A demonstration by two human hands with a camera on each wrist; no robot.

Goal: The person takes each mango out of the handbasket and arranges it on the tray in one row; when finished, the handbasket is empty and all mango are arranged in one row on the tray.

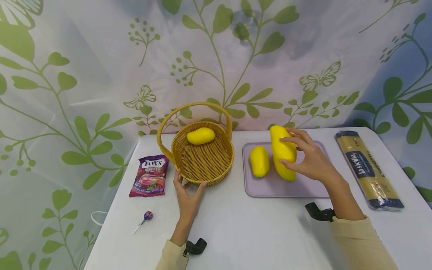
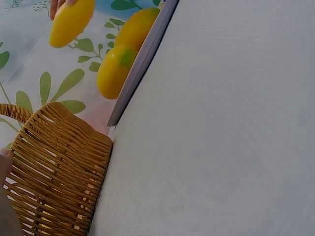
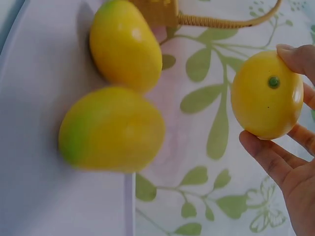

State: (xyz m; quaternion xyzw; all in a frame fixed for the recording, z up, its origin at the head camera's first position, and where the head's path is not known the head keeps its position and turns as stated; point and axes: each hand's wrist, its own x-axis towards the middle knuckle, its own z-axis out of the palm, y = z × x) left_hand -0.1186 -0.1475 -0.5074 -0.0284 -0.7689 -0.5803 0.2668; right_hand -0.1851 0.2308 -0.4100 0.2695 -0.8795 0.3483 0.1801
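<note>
My right hand (image 1: 312, 159) holds a yellow mango (image 1: 281, 144) between thumb and fingers, its stem end facing the right wrist camera. Under it, a second mango (image 1: 287, 174) is partly hidden on the lilac tray (image 1: 251, 190). To its left on that tray lies another mango (image 1: 259, 161). My left hand (image 1: 188, 200) grips the front left of the round wicker basket (image 1: 204, 165), thumb and fingers spread along its outer wall. In the left wrist view, the thumb (image 2: 5, 164) touches the weave. One mango (image 1: 200, 136) lies inside the basket, toward the back.
A purple Fox's candy bag (image 1: 149, 176) lies left of the basket, with a lollipop (image 1: 147, 215) nearer the front. Spaghetti (image 1: 368, 168) in a long pack lies right of the tray. The basket's tall handle (image 1: 194, 104) arches up, and a leaf-patterned sheet (image 1: 101, 93) hangs behind the table.
</note>
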